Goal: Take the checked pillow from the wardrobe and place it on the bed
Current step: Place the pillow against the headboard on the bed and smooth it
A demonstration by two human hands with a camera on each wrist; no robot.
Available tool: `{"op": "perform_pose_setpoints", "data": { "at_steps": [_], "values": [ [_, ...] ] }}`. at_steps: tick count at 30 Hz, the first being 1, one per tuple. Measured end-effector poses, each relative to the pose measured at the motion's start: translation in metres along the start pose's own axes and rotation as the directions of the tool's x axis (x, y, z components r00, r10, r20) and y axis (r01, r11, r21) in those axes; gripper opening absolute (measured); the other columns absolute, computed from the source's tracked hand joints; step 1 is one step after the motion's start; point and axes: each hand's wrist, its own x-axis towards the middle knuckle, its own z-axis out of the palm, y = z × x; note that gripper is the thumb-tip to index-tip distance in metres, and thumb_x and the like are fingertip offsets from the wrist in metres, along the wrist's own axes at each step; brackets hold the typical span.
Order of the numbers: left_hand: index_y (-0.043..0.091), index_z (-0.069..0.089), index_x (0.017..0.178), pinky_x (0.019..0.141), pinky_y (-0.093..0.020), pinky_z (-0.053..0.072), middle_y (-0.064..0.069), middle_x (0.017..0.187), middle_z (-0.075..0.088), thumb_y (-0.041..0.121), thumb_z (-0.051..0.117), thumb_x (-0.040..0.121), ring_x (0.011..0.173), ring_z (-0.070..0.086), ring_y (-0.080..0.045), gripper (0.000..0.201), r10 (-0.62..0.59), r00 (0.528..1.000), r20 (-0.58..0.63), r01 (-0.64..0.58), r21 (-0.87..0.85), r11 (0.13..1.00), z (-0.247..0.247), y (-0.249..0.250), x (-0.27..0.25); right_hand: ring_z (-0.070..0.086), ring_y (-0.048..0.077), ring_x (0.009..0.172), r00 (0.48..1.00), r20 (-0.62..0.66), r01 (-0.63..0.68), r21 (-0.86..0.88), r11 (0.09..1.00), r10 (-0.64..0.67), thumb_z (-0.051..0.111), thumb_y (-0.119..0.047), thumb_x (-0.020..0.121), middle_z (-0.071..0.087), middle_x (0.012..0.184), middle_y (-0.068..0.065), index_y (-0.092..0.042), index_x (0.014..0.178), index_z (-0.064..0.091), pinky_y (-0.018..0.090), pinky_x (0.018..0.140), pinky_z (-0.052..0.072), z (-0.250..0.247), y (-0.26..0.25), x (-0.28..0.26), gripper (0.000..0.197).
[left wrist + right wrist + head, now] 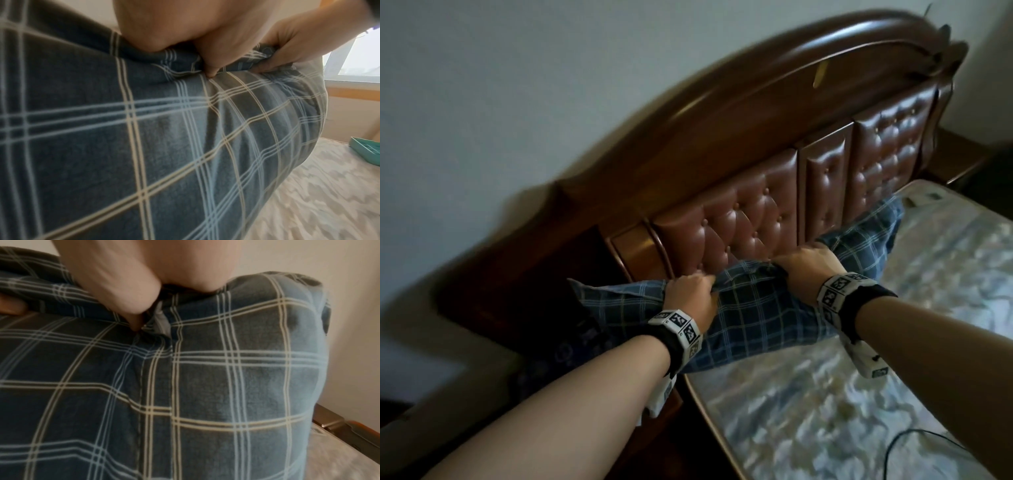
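Note:
A blue checked pillow (753,318) lies along the head of the bed (859,377), against the padded headboard (750,219). Its left end hangs past the mattress edge. My left hand (693,291) grips a bunched fold on the pillow's top edge, and my right hand (808,263) grips the same edge further right. In the left wrist view the checked pillow (144,146) fills the frame, with my left hand (185,53) curled into the cloth and my right hand (292,48) beyond it. In the right wrist view my right hand (139,305) pinches the pillow (205,394) cloth.
The bare mattress has a pale patterned cover. A black cable (928,442) lies on it near the front right. A teal tray (368,151) sits on the mattress further down. A wooden nightstand (955,154) stands beyond the headboard's far end, and a window (362,61) is behind.

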Motion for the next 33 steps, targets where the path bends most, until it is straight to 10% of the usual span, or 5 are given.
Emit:
{"op": "perform_pose_setpoints", "data": {
  "at_steps": [9,15,27,33],
  "values": [
    [0.021,0.067,0.109,0.076,-0.042,0.056,-0.009,0.095,0.073,0.029,0.051,0.098,0.088,0.067,-0.032,0.021,-0.151,0.963,0.222,0.196,-0.198,0.960,0.126,0.013,0.049,0.037,0.021,0.142,0.979,0.200,0.022,0.022,1.000,-0.025,0.057,-0.024,0.092,0.054,0.144,-0.010,-0.040,0.138,0.053,0.043,0.119,0.019,0.111,0.058,0.055,0.049],
    [0.024,0.063,0.116,0.084,-0.044,0.056,-0.003,0.108,0.071,0.035,0.042,0.100,0.096,0.066,-0.025,0.028,-0.176,0.927,0.332,0.252,-0.202,0.946,0.209,0.013,0.069,0.039,0.020,0.140,0.930,0.365,-0.005,-0.091,0.996,0.038,0.054,-0.027,0.093,0.059,0.138,-0.009,-0.034,0.131,0.059,0.043,0.121,0.016,0.178,0.074,0.087,0.039],
    [0.012,0.048,0.135,0.117,-0.055,0.026,-0.012,0.135,0.053,0.035,0.056,0.086,0.129,0.045,-0.032,0.055,-0.007,1.000,0.011,0.006,0.036,0.999,0.232,0.006,0.100,0.026,0.037,0.144,0.988,0.118,-0.111,0.062,0.992,0.103,0.059,-0.018,0.078,0.037,0.152,0.017,-0.018,0.145,0.042,0.054,0.116,0.023,0.232,0.072,0.102,0.069],
    [0.014,0.040,0.142,0.117,-0.056,0.025,-0.012,0.142,0.044,0.048,0.056,0.085,0.136,0.038,-0.033,0.068,0.078,0.984,0.159,-0.092,0.077,0.993,0.234,0.007,0.092,0.014,0.034,0.151,0.987,0.113,-0.131,0.197,0.972,0.110,0.053,-0.024,0.087,0.021,0.161,0.018,-0.018,0.153,0.026,0.051,0.120,0.017,0.239,0.053,0.088,0.072]
  ]
}}
